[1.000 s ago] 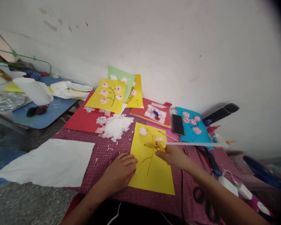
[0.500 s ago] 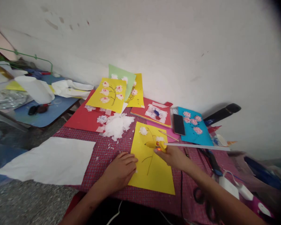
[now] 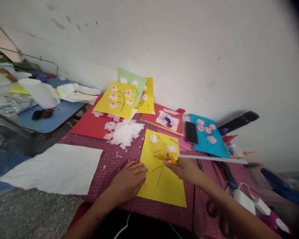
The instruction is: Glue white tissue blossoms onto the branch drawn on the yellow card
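A yellow sheet of paper lies in front of me, with drawn branches and two white paper blossoms near its top. Over its middle, my right hand grips a yellow hot glue gun, its nozzle pointing left and a red light glowing on it. A long white glue stick sticks out of the gun's back end to the right. My left hand rests flat at the sheet's left edge, fingers stretched out. Beyond it is a heap of torn white paper.
Finished flower pictures, among them a yellow one and a blue one, stand against the wall. A phone and a pencil lie past the sheet. White paper covers the table's left. A power strip sits at the right.
The view has shifted slightly. My right hand still holds the glue gun over the middle of the sheet, and the upper right blossom shows more clearly. My left hand stays put.
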`<state>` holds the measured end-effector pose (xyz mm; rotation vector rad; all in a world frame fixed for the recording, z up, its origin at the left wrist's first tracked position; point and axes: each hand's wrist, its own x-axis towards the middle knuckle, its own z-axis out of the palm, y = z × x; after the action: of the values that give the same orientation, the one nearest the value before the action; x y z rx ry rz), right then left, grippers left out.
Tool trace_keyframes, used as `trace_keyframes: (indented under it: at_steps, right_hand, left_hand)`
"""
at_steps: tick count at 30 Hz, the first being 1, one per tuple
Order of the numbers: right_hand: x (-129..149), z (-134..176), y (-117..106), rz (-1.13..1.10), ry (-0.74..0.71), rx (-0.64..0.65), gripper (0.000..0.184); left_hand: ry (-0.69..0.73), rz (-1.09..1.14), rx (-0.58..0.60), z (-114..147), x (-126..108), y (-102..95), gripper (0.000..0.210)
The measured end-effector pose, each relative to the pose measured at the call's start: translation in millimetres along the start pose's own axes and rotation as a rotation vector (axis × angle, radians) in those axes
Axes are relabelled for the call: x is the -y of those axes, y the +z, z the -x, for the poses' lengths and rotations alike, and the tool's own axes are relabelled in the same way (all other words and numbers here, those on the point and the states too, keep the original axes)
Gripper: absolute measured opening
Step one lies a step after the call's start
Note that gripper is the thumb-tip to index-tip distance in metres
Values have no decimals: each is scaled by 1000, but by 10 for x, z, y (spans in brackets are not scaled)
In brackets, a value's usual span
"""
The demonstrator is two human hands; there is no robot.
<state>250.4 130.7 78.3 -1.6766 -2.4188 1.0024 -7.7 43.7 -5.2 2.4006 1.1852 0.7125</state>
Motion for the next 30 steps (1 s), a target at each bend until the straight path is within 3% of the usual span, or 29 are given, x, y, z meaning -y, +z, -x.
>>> trace_keyframes:
  at_steps: [23,30]
  right_hand:
    - [120,-44,-9,45,-43,27,40]
    - [95,-83,15,93,14,18,42]
  left_hand:
    - [2,20,-14,-5,-1,-9,9]
    - [1,16,-1,1,8,-3,11]
